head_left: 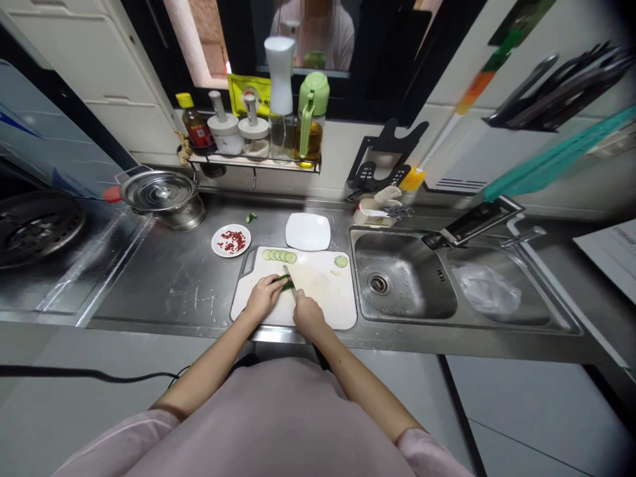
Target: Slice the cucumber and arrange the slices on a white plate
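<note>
Currently, the left hand (263,298) is clamped on a green cucumber piece (286,287) on the cutting board (322,301), while the right hand (309,317), just beside it, grips a knife (287,273). Cucumber slices (283,256) line the board's far side; beyond, a squarish plate (308,232) rests on the table (163,285).

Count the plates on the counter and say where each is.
2: the round plate holding red pieces, beyond the left end of the cutting board, and the square plate, along the board's far edge.
</note>
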`<action>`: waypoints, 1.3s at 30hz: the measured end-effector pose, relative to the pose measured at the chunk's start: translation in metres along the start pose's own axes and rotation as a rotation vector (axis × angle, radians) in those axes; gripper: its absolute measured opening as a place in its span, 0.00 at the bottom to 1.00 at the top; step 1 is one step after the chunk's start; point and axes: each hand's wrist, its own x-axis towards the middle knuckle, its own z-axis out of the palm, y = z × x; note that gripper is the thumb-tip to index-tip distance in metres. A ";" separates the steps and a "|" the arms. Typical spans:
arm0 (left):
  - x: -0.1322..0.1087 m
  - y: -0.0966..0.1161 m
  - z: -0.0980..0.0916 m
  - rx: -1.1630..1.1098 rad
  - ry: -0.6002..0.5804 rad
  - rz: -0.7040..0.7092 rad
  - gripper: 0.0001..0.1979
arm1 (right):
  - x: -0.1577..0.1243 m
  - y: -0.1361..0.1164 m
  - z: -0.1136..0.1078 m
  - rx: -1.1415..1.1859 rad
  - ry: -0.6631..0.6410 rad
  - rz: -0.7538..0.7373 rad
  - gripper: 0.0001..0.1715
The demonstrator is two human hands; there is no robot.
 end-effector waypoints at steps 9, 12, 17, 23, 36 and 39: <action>0.000 0.000 0.001 -0.015 0.007 0.001 0.14 | -0.001 0.003 0.002 -0.015 -0.013 -0.001 0.20; 0.000 0.000 0.001 -0.013 0.008 0.003 0.15 | 0.003 0.000 0.001 -0.004 -0.014 -0.005 0.21; 0.000 0.001 0.000 -0.010 0.022 0.013 0.14 | 0.006 -0.002 -0.001 -0.004 -0.016 -0.005 0.21; 0.000 0.001 0.000 -0.011 0.021 0.007 0.14 | 0.008 -0.003 0.002 -0.012 -0.019 0.000 0.21; 0.001 0.004 -0.002 -0.001 0.019 -0.002 0.14 | 0.015 -0.003 0.007 -0.002 -0.021 0.007 0.22; 0.001 0.003 -0.001 -0.013 0.021 -0.007 0.14 | 0.017 -0.004 0.008 -0.002 -0.017 0.011 0.21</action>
